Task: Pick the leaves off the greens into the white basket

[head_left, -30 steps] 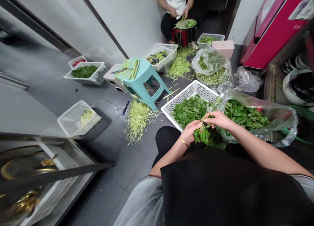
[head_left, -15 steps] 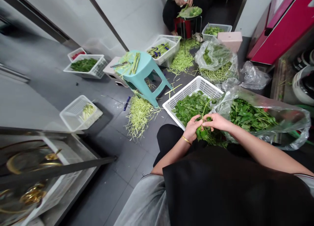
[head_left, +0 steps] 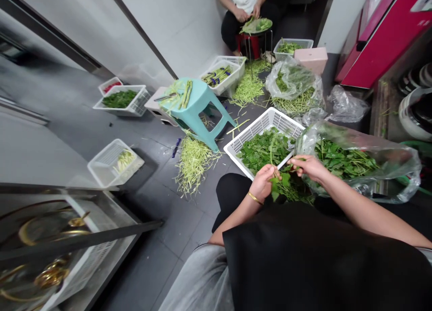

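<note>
My left hand (head_left: 265, 181), with a gold bangle at the wrist, pinches a green leafy stem (head_left: 272, 151) near the front edge of a white perforated basket (head_left: 236, 142). Green leaves (head_left: 261, 149) fill much of that basket. To the right, my right hand (head_left: 308, 166) is closed on a small piece of green leaf. Below and between the hands lie more leafy stems (head_left: 293, 189). A clear plastic bag (head_left: 398, 162) holding leafy greens (head_left: 344, 160) lies beside my right forearm.
A turquoise stool (head_left: 199, 99) bears stalks, with pale peelings (head_left: 194, 162) below it. Another person (head_left: 241, 14) sits behind a small round table (head_left: 258, 26). A metal rack (head_left: 128, 212) stands left; a filled plastic bag (head_left: 293, 83) sits beyond the basket.
My hands have moved apart, the right one shifting rightward with a bit of leaf. The stem stays in my left hand. The view has tilted slightly, showing more of the other person.
</note>
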Motion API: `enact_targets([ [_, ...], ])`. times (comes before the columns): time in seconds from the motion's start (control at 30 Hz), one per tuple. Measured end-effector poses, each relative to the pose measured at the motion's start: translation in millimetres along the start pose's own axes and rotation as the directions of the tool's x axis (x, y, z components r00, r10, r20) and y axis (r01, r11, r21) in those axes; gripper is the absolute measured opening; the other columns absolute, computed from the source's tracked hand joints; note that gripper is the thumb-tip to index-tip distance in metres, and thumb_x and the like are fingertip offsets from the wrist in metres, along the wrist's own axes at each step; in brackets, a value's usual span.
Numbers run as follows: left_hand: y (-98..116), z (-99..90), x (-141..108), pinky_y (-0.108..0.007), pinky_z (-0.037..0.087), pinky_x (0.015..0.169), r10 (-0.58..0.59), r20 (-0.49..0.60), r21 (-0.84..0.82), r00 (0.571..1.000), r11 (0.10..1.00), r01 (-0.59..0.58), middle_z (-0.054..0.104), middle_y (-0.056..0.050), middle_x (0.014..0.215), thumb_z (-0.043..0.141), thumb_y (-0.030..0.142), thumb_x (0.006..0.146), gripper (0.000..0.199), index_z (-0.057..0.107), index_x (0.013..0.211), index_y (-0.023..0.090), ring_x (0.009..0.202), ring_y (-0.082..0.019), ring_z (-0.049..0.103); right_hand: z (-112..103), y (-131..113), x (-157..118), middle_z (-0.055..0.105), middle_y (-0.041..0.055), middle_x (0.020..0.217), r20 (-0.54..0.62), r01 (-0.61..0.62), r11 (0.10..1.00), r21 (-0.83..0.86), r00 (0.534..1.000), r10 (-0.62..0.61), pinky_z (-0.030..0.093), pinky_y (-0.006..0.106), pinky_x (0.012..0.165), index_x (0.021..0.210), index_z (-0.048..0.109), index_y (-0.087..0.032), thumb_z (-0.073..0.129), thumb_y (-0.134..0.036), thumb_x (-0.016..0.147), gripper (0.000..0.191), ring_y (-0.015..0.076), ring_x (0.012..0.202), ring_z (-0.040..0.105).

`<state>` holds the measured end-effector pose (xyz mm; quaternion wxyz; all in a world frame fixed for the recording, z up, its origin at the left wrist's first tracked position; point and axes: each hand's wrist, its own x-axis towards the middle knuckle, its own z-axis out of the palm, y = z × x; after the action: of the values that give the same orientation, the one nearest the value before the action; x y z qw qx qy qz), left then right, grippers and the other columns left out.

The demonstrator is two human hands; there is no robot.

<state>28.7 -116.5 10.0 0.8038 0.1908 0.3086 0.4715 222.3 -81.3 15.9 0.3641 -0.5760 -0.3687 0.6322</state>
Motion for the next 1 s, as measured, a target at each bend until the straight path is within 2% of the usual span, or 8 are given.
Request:
enact_targets([
  [0.13,-11.6,3.7,10.7,-0.029,0.045,0.084,0.177,-0.156,0.023,0.972,0.984,-0.175,0.068,-0.004,0.091,0.079,0.028,0.064,0.021,0.065,0.072,0.015,0.089,-0.015,0.062,33.4,11.7,-11.9,0.057,-0.0033,0.058,0.052,0.096,0.994,-0.047,0.994,-0.093,0.045,0.021,0.036,0.086,0.069,-0.013,0.078,-0.047,0.061,0.042,0.0054,0.039,0.046],
  [0.23,-15.3,2.7,16.5,-0.032,0.042,0.092,0.215,-0.203,0.072,0.955,0.976,-0.204,0.069,-0.005,0.097,0.079,0.026,0.063,0.02,0.068,0.074,0.014,0.098,-0.017,0.061,45.5,15.2,-13.9,0.056,-0.0041,0.057,0.061,0.103,0.995,-0.014,0.993,-0.102,0.044,0.021,0.035,0.081,0.068,-0.013,0.078,-0.047,0.061,0.041,0.0052,0.038,0.046],
  [0.37,-15.3,-1.7,18.5,-0.035,0.048,0.081,0.051,-0.178,0.028,0.983,0.998,-0.047,0.068,-0.006,0.102,0.081,0.031,0.06,0.03,0.066,0.08,0.015,0.081,-0.016,0.062,48.5,15.1,-18.6,0.052,-0.0059,0.053,0.14,0.001,0.994,0.109,0.99,-0.016,0.04,0.019,0.033,0.074,0.063,-0.013,0.081,-0.045,0.058,0.04,0.0032,0.036,0.041],
  [0.57,-16.4,-12.5,19.1,-0.035,0.051,0.066,-0.143,0.0,0.034,0.99,0.989,0.143,0.061,0.0,0.066,0.079,0.041,0.062,0.039,0.061,0.088,0.018,0.062,-0.016,0.06,42.4,12.2,-13.3,0.049,-0.008,0.049,0.262,-0.117,0.989,0.086,0.961,0.091,0.039,0.018,0.032,0.074,0.061,-0.015,0.082,-0.041,0.057,0.038,0.0026,0.034,0.037],
  [0.7,-15.9,-16.2,24.0,-0.034,0.048,0.085,0.1,-0.067,0.069,0.993,0.993,-0.096,0.067,-0.004,0.089,0.08,0.032,0.062,0.025,0.063,0.073,0.016,0.089,-0.018,0.063,47.7,6.5,-4.3,0.047,-0.008,0.048,0.198,-0.137,0.985,0.104,0.973,0.115,0.037,0.017,0.031,0.073,0.063,-0.015,0.081,-0.038,0.057,0.034,0.0034,0.035,0.038],
  [0.8,-8.8,-16.6,26.2,-0.035,0.042,0.097,0.317,-0.14,0.236,0.938,0.931,-0.279,0.065,-0.006,0.108,0.077,0.028,0.066,0.017,0.066,0.071,0.017,0.108,-0.02,0.058,60.7,1.4,2.1,0.047,-0.0077,0.049,0.158,-0.14,0.969,0.203,0.981,0.108,0.038,0.018,0.033,0.073,0.062,-0.015,0.08,-0.037,0.057,0.032,0.0044,0.037,0.04],
  [0.9,9.8,-19.5,23.6,-0.036,0.041,0.1,0.411,-0.178,0.313,0.894,0.885,-0.345,0.062,-0.008,0.117,0.076,0.029,0.068,0.016,0.067,0.074,0.017,0.116,-0.022,0.054,70.4,-4.9,11.5,0.044,-0.0081,0.048,0.147,-0.121,0.948,0.295,0.986,0.08,0.039,0.02,0.034,0.07,0.059,-0.016,0.078,-0.035,0.057,0.03,0.0047,0.036,0.038],
  [1.0,35.4,-29.1,20.5,-0.039,0.044,0.098,0.444,-0.224,0.19,0.868,0.893,-0.408,0.06,-0.006,0.122,0.075,0.034,0.071,0.02,0.064,0.078,0.019,0.12,-0.023,0.052,69.0,-14.1,29.0,0.041,-0.0089,0.049,0.053,-0.043,0.936,0.35,0.998,0.026,0.039,0.02,0.035,0.071,0.056,-0.017,0.075,-0.035,0.061,0.028,0.0038,0.037,0.033],
])
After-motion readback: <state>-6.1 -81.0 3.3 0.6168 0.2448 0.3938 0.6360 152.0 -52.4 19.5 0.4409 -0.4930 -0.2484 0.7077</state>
